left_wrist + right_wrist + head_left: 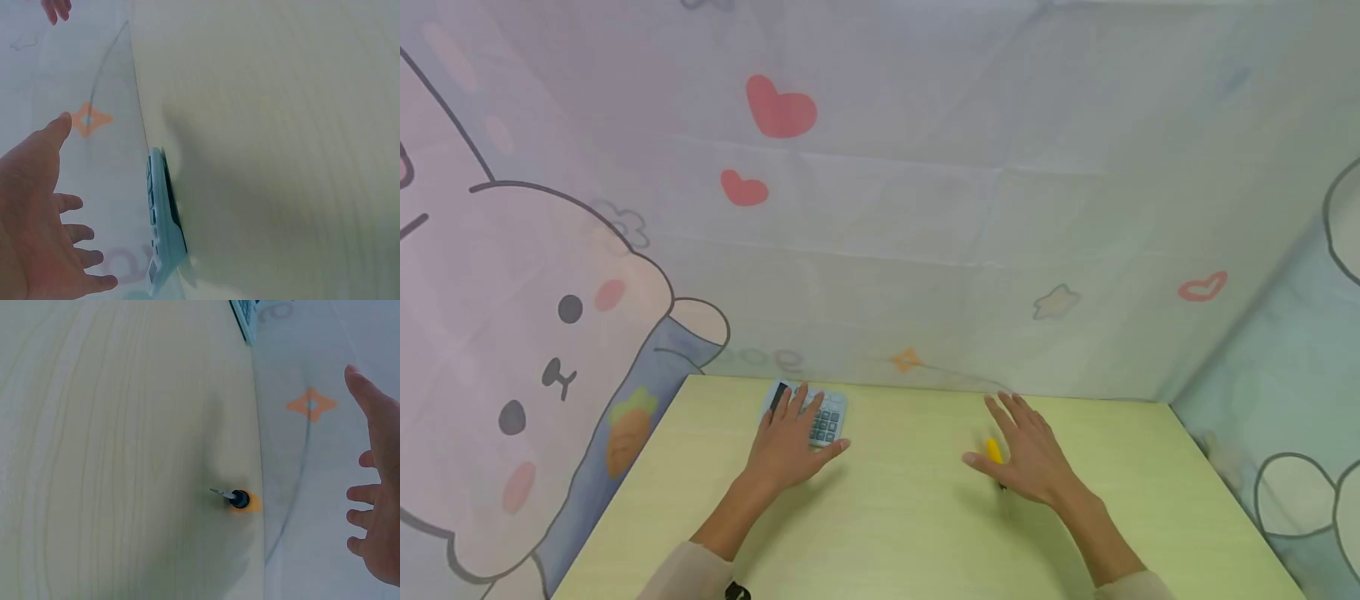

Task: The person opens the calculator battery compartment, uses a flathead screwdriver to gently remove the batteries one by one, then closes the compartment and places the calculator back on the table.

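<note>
A light blue calculator [827,425] lies near the table's back edge, its display and some keys hidden behind my left hand [785,450]. That hand is held above it with fingers spread and nothing in its grasp; the left wrist view shows the calculator [164,219] from the side, apart from the fingers. To the right, a small screwdriver with a yellow handle [994,451] lies partly behind my right hand [1032,458], which hovers over it with thumb and fingers apart. Its black collar and metal shaft [224,494] show in the right wrist view.
The pale wood-grain table [902,508] reaches back to a cloth backdrop [895,217] printed with hearts and a rabbit. More printed cloth [1300,392] hangs along the right side. Between the two hands is a stretch of bare tabletop.
</note>
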Action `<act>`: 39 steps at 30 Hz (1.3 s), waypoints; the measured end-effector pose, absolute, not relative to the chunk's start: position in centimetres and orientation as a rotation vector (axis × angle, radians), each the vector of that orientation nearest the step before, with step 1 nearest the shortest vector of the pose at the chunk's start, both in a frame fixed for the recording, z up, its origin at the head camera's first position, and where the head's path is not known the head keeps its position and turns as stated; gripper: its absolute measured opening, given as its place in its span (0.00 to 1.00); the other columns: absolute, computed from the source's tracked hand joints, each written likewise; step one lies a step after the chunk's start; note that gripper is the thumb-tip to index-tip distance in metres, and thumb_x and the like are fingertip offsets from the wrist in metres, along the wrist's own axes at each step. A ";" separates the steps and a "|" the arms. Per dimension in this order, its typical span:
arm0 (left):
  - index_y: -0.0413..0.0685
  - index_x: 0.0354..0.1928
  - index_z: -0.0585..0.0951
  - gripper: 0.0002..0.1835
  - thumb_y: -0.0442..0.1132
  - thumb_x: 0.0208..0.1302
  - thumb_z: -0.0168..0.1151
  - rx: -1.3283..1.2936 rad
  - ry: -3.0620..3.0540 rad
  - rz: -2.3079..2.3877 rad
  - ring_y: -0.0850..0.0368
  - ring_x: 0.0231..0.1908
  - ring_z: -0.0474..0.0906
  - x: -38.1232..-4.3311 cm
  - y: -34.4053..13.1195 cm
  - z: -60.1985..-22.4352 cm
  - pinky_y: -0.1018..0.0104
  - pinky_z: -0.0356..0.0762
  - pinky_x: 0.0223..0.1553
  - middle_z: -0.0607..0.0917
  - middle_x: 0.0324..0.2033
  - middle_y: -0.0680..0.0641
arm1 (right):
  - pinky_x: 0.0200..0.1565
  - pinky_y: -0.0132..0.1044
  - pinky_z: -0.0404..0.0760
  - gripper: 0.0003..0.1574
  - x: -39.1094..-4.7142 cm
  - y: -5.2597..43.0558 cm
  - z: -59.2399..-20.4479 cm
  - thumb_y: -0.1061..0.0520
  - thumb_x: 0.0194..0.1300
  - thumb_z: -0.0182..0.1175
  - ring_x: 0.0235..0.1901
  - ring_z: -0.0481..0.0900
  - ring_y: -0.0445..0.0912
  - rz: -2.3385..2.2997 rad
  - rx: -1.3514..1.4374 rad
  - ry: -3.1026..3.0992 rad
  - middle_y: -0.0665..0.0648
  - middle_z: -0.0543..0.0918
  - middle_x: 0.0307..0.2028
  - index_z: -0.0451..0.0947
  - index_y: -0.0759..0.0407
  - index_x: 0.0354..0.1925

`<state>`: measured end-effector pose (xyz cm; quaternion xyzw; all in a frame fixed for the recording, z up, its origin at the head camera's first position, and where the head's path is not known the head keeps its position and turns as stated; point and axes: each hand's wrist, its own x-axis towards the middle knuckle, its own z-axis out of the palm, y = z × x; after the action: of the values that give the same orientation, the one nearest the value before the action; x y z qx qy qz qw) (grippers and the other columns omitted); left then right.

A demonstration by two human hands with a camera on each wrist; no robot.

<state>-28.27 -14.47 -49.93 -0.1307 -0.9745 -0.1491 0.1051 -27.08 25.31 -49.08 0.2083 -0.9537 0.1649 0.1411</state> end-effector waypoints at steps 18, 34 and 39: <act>0.43 0.75 0.60 0.48 0.67 0.63 0.59 -0.346 -2.833 -0.567 0.32 0.73 0.48 -28.9 -17.4 -50.3 0.31 0.57 0.65 0.54 0.75 0.33 | 0.68 0.64 0.57 0.62 -27.8 22.4 -49.4 0.21 0.59 0.56 0.75 0.50 0.59 0.664 0.633 -2.772 0.58 0.53 0.76 0.48 0.49 0.79; 0.34 0.75 0.54 0.46 0.57 0.68 0.60 -0.135 -2.874 -0.765 0.30 0.71 0.52 -28.8 -19.1 -50.5 0.33 0.63 0.62 0.54 0.73 0.29 | 0.67 0.62 0.61 0.62 -28.4 19.8 -50.4 0.20 0.58 0.55 0.75 0.52 0.55 0.891 0.624 -2.824 0.53 0.53 0.77 0.48 0.44 0.79; 0.32 0.75 0.52 0.47 0.57 0.69 0.58 -0.087 -2.888 -0.835 0.28 0.69 0.56 -28.9 -19.1 -51.4 0.34 0.64 0.62 0.54 0.72 0.28 | 0.68 0.60 0.60 0.63 -28.8 18.9 -50.8 0.19 0.58 0.54 0.75 0.52 0.54 0.916 0.622 -2.855 0.53 0.54 0.76 0.49 0.47 0.79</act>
<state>-28.91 -19.06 -51.41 -0.0290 -0.9581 -0.2771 0.0671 -28.84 18.90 -50.78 0.2031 -0.9316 0.2988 0.0397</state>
